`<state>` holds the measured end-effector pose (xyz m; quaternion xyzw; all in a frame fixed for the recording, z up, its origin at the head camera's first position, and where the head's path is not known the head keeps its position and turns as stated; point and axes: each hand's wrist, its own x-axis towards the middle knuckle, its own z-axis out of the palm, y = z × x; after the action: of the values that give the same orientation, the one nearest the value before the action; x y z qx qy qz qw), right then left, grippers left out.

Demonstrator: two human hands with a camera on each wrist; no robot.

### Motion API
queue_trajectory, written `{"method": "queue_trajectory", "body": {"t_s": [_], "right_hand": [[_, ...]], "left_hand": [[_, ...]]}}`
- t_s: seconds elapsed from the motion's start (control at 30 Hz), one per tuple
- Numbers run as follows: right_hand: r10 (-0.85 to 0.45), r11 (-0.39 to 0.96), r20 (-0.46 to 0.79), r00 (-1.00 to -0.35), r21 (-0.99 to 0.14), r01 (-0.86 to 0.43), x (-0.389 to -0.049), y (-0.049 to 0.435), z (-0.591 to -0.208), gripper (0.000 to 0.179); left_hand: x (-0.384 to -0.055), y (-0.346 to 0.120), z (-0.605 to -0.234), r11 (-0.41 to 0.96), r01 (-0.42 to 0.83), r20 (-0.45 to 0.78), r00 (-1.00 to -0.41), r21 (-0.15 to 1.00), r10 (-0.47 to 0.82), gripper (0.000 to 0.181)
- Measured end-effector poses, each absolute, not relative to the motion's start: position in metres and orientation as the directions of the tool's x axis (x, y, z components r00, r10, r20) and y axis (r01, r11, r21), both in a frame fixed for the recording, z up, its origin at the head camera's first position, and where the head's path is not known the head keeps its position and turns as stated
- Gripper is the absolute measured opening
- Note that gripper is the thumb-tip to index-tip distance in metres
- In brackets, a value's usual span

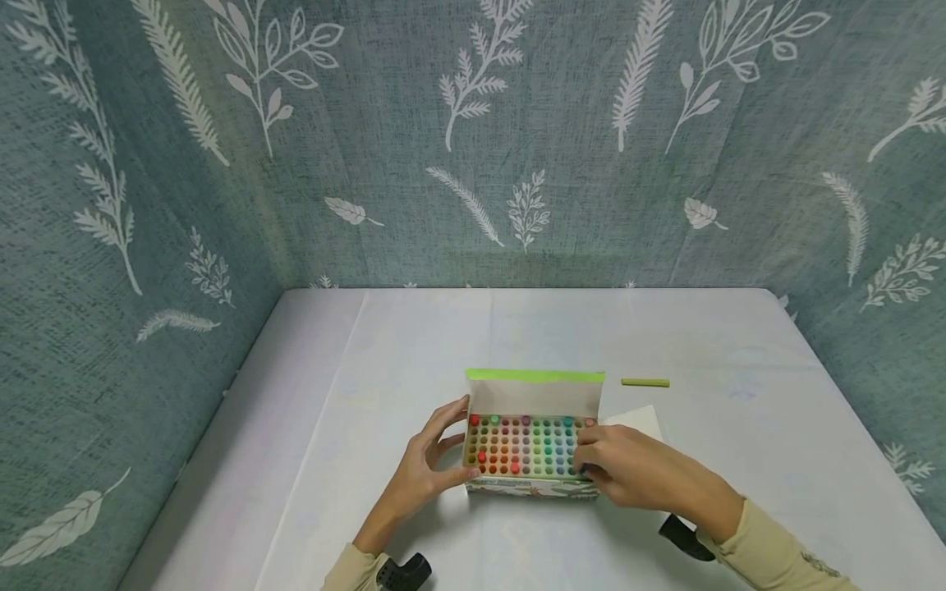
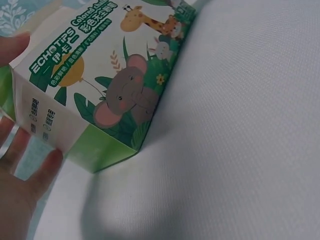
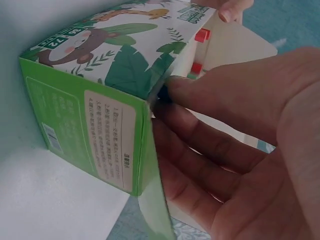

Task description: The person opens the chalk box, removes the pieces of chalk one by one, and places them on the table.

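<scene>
An open box of coloured chalk (image 1: 532, 487) stands on the table, its holes showing chalk ends of many colours, several standing proud. My left hand (image 1: 421, 472) holds the box at its left end, thumb at the near corner and forefinger at the far one. In the left wrist view, the printed front (image 2: 125, 92) faces the camera. Over the right end, my right hand (image 1: 636, 464) pinches a dark blue chalk stick (image 3: 164, 94) between thumb and forefinger at the near corner. Most of that stick is hidden by the fingers and the box.
A yellow-green chalk stick (image 1: 645, 382) lies on the white tabletop (image 1: 414, 353) beyond the box, to the right. The box's raised lid (image 1: 535, 397) stands at its back. A pale flap (image 1: 643, 420) shows behind my right hand. Patterned cloth (image 1: 562, 205) hangs behind the table.
</scene>
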<state>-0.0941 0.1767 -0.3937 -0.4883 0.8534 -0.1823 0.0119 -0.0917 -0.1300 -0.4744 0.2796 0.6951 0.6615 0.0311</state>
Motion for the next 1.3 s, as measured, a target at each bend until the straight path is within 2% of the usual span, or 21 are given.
{"method": "queue_trajectory", "body": {"t_s": [0.4,0.8,1.07,1.3], "right_hand": [[-0.842,0.431,0.197,-0.502,-0.315,-0.846,-0.094,0.180,-0.394,0.027],[-0.844,0.415,0.281,-0.458,-0.201,-0.887,-0.094,0.181,-0.398,0.024],[-0.839,0.380,0.308,-0.449,-0.260,-0.888,-0.095,0.186,-0.397,0.024],[-0.828,0.393,0.275,-0.488,-0.336,-0.856,-0.095,0.187,-0.385,0.026]], "left_hand": [[-0.093,-0.131,-0.473,-0.042,0.358,0.340,-0.834,0.933,0.435,0.084],[-0.094,-0.132,-0.471,-0.044,0.365,0.346,-0.829,0.930,0.439,0.084],[-0.095,-0.133,-0.472,-0.042,0.364,0.343,-0.825,0.930,0.448,0.085],[-0.093,-0.134,-0.472,-0.028,0.359,0.334,-0.833,0.933,0.442,0.086]]}}
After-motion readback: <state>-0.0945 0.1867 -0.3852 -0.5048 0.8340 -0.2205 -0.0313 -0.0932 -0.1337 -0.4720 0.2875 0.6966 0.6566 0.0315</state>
